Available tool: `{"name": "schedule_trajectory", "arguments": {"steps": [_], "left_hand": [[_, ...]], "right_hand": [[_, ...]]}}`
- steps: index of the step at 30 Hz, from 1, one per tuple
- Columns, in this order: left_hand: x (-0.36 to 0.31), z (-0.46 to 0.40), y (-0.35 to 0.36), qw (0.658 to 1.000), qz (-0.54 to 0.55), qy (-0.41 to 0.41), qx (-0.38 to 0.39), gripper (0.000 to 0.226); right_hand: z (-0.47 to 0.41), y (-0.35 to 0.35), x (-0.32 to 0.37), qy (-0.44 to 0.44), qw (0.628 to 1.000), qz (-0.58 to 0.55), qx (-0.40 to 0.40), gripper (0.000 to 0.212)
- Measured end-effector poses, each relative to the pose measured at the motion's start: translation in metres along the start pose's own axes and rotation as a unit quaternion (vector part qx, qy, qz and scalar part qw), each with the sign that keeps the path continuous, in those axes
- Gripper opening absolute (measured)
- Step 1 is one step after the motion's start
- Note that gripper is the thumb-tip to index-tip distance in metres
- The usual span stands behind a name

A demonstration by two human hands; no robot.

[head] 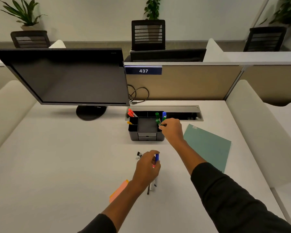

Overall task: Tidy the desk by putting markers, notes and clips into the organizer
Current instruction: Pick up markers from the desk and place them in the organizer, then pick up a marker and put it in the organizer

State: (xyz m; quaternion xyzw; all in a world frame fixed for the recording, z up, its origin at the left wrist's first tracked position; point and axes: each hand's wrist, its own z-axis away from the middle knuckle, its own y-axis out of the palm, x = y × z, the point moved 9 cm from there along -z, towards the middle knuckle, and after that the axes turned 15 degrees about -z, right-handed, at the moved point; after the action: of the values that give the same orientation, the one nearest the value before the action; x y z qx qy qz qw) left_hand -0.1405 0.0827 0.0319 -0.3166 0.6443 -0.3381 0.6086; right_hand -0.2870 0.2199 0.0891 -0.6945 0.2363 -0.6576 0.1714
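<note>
- We note a dark monitor (pixel 69 78) on a round stand at the back left of the white desk (pixel 57 157), with a loop of cable (pixel 139 93) just to its right.
- A blue plate reading 437 (pixel 143 70) sits on the beige partition behind the desk.
- A recessed cable tray (pixel 180 111) runs along the back edge; the black organizer (pixel 146 130) stands directly in front of it.
- A teal folder (pixel 207 145) lies flat to the right of the organizer, partly under our right forearm.
- Organizer contents: 2 red markers (pixel 131 113) lean in the back-left compartment, an orange-tipped item (pixel 129 122) sits in a left compartment, and a blue marker (pixel 164 115) stands at the back right. The centre compartment looks dark; we cannot tell what it holds.
- Right hand (pixel 172 130): fingers curled, pinching green markers (pixel 157 119) at the organizer's right compartment. The hand blocks the lower marker ends and that corner.
- Left hand (pixel 147 167): clenched around a bundle of markers (pixel 155 165) near the desk centre; a blue cap shows at the top, pale barrels stick out below the wrist. We cannot count them.
- A black binder clip (pixel 139 155) lies on the desk just beside the left fingertips; contact unclear.
- Pink and orange sticky notes (pixel 118 190) lie on the desk, partly hidden under the left forearm.
</note>
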Motion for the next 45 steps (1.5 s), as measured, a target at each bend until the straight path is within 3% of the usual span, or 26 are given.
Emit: {"name": "schedule_trajectory", "arguments": {"steps": [11,16,20,24,29,38,45], "left_hand": [[0.017,-0.036,-0.061,0.995,0.035,-0.001,-0.096,0.029],[0.013,-0.051,-0.080,0.991,0.063,0.007,-0.120,0.031],[0.002,-0.066,-0.104,0.985,0.085,0.018,-0.149,0.028],[-0.014,-0.084,-0.129,0.976,0.089,0.044,-0.194,0.028],[-0.032,-0.102,-0.146,0.968,0.083,0.075,-0.224,0.026],[-0.045,-0.124,-0.135,0.970,0.062,0.096,-0.214,0.025],[-0.037,-0.141,-0.108,0.981,0.037,0.081,-0.174,0.026]], "right_hand": [[-0.005,0.015,-0.026,0.063,0.996,-0.055,-0.004,0.028],[0.017,-0.010,-0.011,-0.082,0.988,-0.096,-0.092,0.018],[0.053,-0.025,-0.024,-0.097,0.976,-0.116,-0.159,0.009],[0.086,-0.009,-0.054,-0.057,0.986,-0.118,-0.106,0.006],[0.115,0.038,-0.092,0.109,0.990,-0.077,0.048,0.020],[0.136,0.084,-0.078,0.096,0.984,0.009,0.148,0.040],[0.136,0.083,-0.085,0.110,0.983,0.031,0.145,0.033]]}}
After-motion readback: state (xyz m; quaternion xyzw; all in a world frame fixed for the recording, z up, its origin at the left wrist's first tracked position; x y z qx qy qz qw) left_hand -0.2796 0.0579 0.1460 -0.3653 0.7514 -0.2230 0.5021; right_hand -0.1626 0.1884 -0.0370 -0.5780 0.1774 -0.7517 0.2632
